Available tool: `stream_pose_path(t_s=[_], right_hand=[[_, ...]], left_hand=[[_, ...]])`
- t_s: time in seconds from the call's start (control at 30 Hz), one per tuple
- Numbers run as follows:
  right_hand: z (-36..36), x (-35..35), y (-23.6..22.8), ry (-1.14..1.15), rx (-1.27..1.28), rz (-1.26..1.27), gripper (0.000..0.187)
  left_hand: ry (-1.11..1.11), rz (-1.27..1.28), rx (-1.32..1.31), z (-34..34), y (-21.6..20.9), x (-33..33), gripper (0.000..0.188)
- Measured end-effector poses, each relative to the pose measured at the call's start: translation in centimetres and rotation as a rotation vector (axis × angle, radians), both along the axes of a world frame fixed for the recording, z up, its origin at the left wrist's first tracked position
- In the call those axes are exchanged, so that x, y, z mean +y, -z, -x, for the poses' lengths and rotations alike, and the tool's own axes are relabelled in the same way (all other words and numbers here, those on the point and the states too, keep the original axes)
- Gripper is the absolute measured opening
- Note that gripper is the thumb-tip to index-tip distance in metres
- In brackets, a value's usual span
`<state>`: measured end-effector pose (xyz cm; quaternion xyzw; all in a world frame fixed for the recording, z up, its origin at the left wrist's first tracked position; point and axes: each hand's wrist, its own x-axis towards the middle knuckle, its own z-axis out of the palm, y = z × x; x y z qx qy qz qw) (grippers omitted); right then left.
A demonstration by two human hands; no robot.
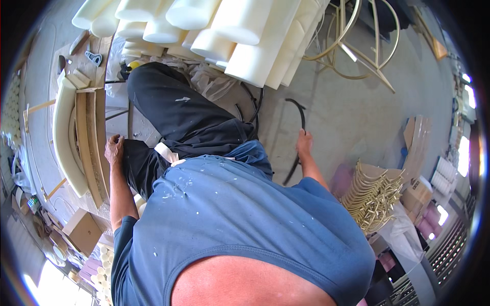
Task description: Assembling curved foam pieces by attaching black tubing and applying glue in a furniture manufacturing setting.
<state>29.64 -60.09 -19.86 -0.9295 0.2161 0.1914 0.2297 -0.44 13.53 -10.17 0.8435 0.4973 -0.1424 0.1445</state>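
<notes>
Black is the curved bar, right of centre in the frame; the right hand clasps it near its middle, perhaps so that both ends balance. At centre left, the left hand bends its fingers beside a wooden frame; I cannot tell if it holds something. The workshop floor is grey; cream foam cylinders crowd the top.
</notes>
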Motion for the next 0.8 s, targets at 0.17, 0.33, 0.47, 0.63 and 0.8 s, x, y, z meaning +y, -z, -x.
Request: stream_pose_path(t_s=[0.17, 0.33, 0.47, 0.63, 0.8], right_hand=[[-1.1, -0.7, -6.6, -0.386, 0.067, 0.035, 0.037], [-2.5, 5.6, -9.2, -0.726, 0.130, -0.164, 0.035], [-3.1, 14.8, -7.7, -0.874, 0.028, -0.284, 0.031], [-6.5, 25.5, -14.2, -1.015, -0.200, -0.623, 0.024], [-8.0, 33.0, -20.7, -1.027, -0.174, -0.797, 0.015]], left_hand=[[-0.068, -0.003, 0.012, 0.7, -1.6, -1.2, 0.045], [-0.036, -0.105, -0.031, 1.6, -1.7, -1.1, 0.042], [-0.048, -0.162, 0.006, 0.0, -3.7, -2.3, 0.041], [-0.245, -0.174, -0.293, 1.8, -5.8, -4.8, 0.040], [-0.321, -0.222, -0.285, 2.8, -6.8, -5.6, 0.043]])
